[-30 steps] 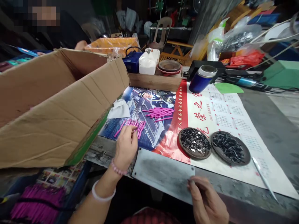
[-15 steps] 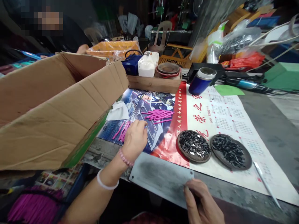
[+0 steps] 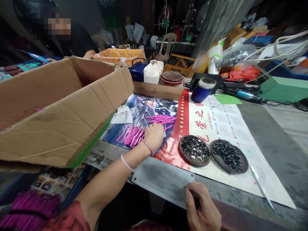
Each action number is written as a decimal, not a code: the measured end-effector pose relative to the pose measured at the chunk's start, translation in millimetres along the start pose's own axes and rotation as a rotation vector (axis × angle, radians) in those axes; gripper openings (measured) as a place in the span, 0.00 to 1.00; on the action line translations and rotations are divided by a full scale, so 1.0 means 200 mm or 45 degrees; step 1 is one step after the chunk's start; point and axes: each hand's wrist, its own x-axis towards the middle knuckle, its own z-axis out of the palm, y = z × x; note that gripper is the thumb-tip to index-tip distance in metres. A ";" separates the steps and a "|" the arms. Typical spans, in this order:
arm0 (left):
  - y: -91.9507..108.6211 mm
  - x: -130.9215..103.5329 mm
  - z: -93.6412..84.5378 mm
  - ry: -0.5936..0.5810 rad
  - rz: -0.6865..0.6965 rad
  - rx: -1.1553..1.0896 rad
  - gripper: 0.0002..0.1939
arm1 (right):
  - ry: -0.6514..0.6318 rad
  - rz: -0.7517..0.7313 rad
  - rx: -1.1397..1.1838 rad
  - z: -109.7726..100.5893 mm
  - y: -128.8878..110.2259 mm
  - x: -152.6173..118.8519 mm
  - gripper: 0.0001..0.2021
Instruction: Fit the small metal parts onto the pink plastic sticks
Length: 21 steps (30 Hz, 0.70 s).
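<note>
My left hand (image 3: pixel 154 138) is over the printed poster, at the near edge of a pile of magenta strips (image 3: pixel 161 119); its fingers point away from the camera and are mostly hidden behind the back of the hand. More magenta strips (image 3: pixel 133 135) lie just left of it. My right hand (image 3: pixel 203 205) is at the near right corner of a grey metal plate (image 3: pixel 161 176), thumb and fingers curled together; what they hold, if anything, is hidden. Two round dishes, one with small shiny and dark parts (image 3: pixel 194 150), one with dark pins (image 3: pixel 229 156), stand on the poster (image 3: pixel 172 150).
A large cardboard box (image 3: pixel 96 112) fills the left. Behind are a wooden box (image 3: pixel 158 90), a blue cup (image 3: pixel 203 89) and a green box (image 3: pixel 284 89). A white pen-like tool (image 3: pixel 262 187) lies right. Bundled magenta strips (image 3: pixel 33 208) sit lower left. Another person (image 3: pixel 79 41) is upper left.
My left hand has moved right, from the left strips to the upper pile, uncovering more of the left strips. My right hand stays at the plate's corner. The view has shifted slightly.
</note>
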 end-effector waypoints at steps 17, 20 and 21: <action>0.04 -0.85 -0.05 0.144 0.511 -1.038 0.07 | -0.573 -0.369 -0.045 -0.23 -0.08 0.18 0.12; 0.02 -0.86 -0.05 0.007 0.274 -1.295 0.05 | -0.605 -0.268 0.112 -0.21 -0.14 0.15 0.11; 0.02 -0.86 -0.04 -0.045 0.189 -1.376 0.05 | -0.570 -0.219 0.164 -0.19 -0.16 0.14 0.11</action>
